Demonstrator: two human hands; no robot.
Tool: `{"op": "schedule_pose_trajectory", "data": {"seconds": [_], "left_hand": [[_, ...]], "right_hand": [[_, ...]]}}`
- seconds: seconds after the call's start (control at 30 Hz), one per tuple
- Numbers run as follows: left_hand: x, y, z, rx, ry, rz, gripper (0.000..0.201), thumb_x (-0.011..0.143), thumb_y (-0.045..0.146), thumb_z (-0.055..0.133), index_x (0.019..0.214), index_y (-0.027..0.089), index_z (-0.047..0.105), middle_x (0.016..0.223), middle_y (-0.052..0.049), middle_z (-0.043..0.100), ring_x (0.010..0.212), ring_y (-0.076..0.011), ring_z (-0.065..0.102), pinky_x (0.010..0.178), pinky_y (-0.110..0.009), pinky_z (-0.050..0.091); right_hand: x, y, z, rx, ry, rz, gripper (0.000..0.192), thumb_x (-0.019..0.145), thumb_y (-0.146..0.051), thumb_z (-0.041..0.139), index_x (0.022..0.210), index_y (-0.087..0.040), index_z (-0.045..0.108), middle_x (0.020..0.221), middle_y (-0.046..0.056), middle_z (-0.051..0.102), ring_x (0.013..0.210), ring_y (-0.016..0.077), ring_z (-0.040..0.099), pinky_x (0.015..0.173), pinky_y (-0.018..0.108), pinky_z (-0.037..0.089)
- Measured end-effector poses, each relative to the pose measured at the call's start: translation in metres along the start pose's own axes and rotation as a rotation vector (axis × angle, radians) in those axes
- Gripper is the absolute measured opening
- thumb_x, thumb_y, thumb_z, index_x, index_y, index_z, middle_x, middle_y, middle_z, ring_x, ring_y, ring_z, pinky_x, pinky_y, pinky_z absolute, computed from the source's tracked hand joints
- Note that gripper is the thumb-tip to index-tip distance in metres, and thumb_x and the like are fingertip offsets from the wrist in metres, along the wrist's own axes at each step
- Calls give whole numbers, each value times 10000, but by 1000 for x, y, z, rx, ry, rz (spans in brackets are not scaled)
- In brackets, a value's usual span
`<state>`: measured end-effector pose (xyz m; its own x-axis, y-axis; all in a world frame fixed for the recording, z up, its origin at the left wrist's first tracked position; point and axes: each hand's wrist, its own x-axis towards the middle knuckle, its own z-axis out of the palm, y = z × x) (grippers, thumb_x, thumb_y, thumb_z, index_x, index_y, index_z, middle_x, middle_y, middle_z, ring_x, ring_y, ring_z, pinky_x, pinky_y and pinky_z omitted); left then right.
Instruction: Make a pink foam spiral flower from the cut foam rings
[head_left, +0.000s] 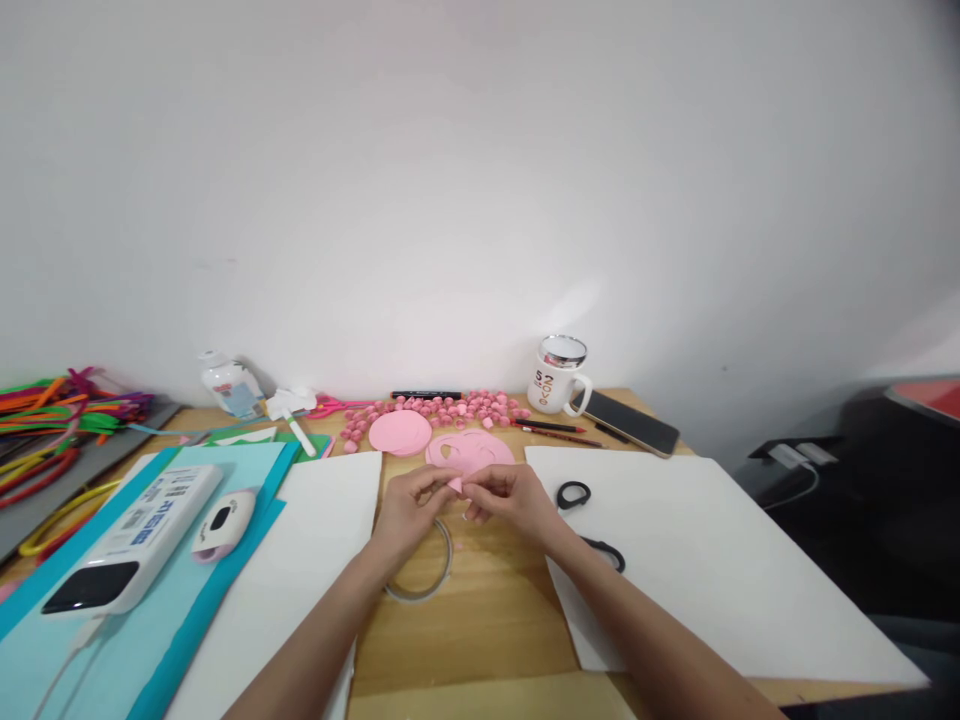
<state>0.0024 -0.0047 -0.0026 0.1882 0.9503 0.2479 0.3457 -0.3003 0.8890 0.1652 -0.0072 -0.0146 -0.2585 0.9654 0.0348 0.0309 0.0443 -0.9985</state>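
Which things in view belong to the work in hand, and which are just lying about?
Likely part of the work:
Small pink piece, between the left hand and right hand
Pink discs
Clustered little pink pieces
Black scissor handles

Apparently just lying about:
White mug
Phone
White bottle
White device
Colourful strands

Wooden table (pixel 487 620) under mug (pixel 553 387), pink discs (pixel 400 433), apparently tape roll (pixel 416 597).

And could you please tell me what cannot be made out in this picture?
All in the head view:
Pink piece: partly covered by the fingers.
Silvery ring: partly behind the left hand.
White device: fine print too small.
White cable: cut off by bottom edge.
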Motion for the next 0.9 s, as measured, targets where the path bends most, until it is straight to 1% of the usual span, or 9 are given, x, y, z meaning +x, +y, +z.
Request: {"op": "schedule_pose_trajectory", "data": {"seconds": [0.13, 0.2, 0.27, 0.37, 0.47, 0.53, 0.6, 0.77, 0.9], "left_hand": [[-1, -1, 2, 10, -45, 16, 159, 691, 154, 581, 786, 194, 702, 800, -36, 704, 740, -170, 629, 704, -261, 475], [0, 0, 2, -36, -50, -16, 150, 686, 164, 590, 781, 188, 702, 790, -37, 703, 729, -170, 628, 690, -261, 479], [1, -1, 0, -121, -16, -84, 149, 671, 176, 611, 791, 174, 697, 728, -31, 698, 669, -159, 626, 648, -254, 484], [5, -2, -5, -290, 97, -182, 188, 641, 211, 658, 815, 146, 686, 588, -11, 666, 558, -134, 601, 595, -240, 477], [8, -5, -9, -501, 145, -239, 230, 613, 239, 696, 813, 127, 678, 593, -24, 667, 545, -118, 590, 601, -241, 471], [9, -6, -9, -643, 107, -286, 247, 582, 236, 724, 796, 120, 679, 611, -36, 671, 556, -114, 591, 604, -240, 466], [8, -5, -8, -731, 43, -335, 277, 548, 229, 751, 790, 115, 682, 628, -45, 674, 562, -115, 592, 593, -240, 460], [4, 0, -5, -748, -82, -394, 319, 515, 241, 778, 792, 110, 688, 640, -47, 672, 567, -116, 585, 580, -238, 446], [4, 0, -4, -723, -132, -375, 287, 540, 238, 767, 788, 115, 689, 628, -41, 666, 569, -112, 574, 566, -226, 433]], "right_hand": [[0, 4, 0, -5, 0, 0, 314, 663, -427, 621, 702, -115, 632, 526, 18, 628, 474, 117, 600, 511, 236, 508], [1, 5, 0, -8, 16, -7, 311, 664, -425, 621, 691, -115, 621, 528, 19, 624, 475, 120, 600, 499, 234, 501], [2, 5, -2, -5, 69, -20, 314, 661, -431, 623, 679, -118, 607, 541, 26, 625, 482, 127, 603, 484, 233, 495], [2, 0, -3, 8, 129, -54, 310, 681, -438, 606, 661, -130, 593, 567, 35, 631, 501, 126, 600, 499, 235, 497], [0, -4, -2, -47, 47, -102, 302, 734, -418, 555, 616, -142, 590, 591, 36, 629, 528, 114, 586, 539, 235, 499], [-2, -4, 0, -113, -17, -146, 276, 734, -384, 564, 592, -147, 579, 614, 34, 624, 557, 112, 578, 562, 233, 493], [-2, -2, 2, -150, -27, -193, 211, 702, -350, 606, 631, -155, 569, 650, 27, 624, 593, 118, 580, 585, 237, 492], [-2, -1, 2, -223, 152, -366, 147, 712, -320, 603, 743, -179, 584, 714, 32, 635, 645, 142, 595, 634, 269, 497], [-3, -3, 0, -354, 135, -522, 106, 767, -276, 551, 744, -195, 616, 719, 41, 641, 673, 151, 584, 628, 266, 472]]}}
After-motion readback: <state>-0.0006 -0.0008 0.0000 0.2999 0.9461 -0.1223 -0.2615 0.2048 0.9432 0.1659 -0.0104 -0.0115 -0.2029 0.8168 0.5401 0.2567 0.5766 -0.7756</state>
